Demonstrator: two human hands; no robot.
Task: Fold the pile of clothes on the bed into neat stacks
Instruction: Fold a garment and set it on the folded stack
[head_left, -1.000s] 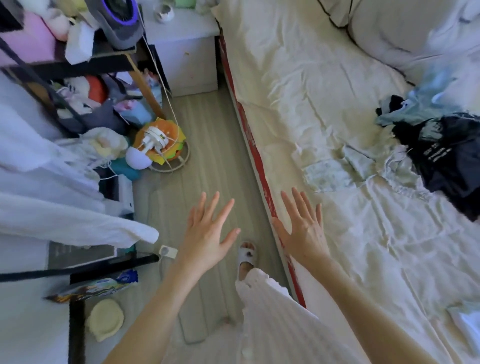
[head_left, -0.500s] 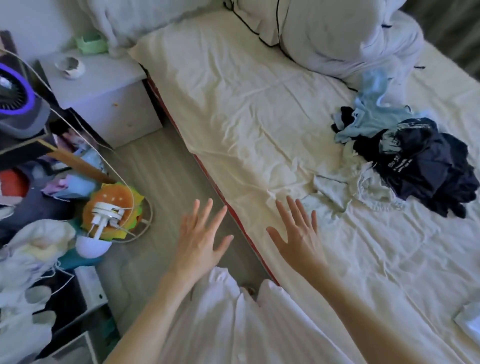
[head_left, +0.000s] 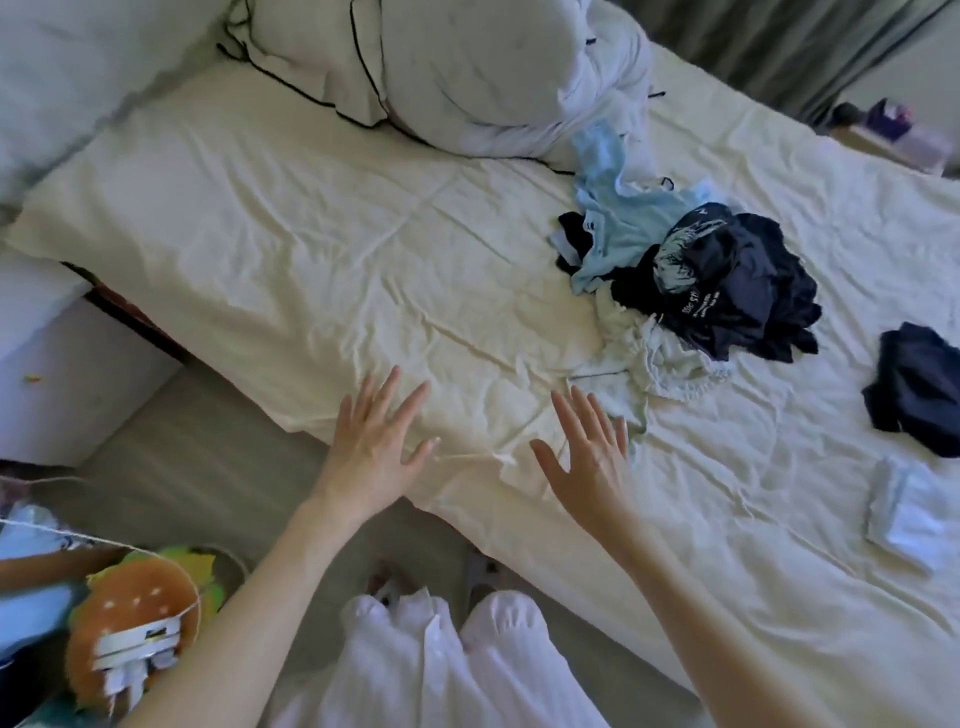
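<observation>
Two bare hands, left hand (head_left: 376, 452) and right hand (head_left: 587, 457), hover fingers apart, holding nothing, at the bed's (head_left: 311, 234) near edge; the pile of clothes (head_left: 691, 280) lies mid-bed, tangled, so lifting one garment may drag others out

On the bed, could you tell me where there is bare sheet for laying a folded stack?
Bare sheet runs between the pillow, the clothes pile and the open left hand. It is crowded right of the right hand: pile, dark garment, white folded cloth.

Pillow (head_left: 457, 73) at the bedhead — burger-shaped cushion (head_left: 135, 618) on the floor, nightstand (head_left: 62, 374) nearby.
</observation>
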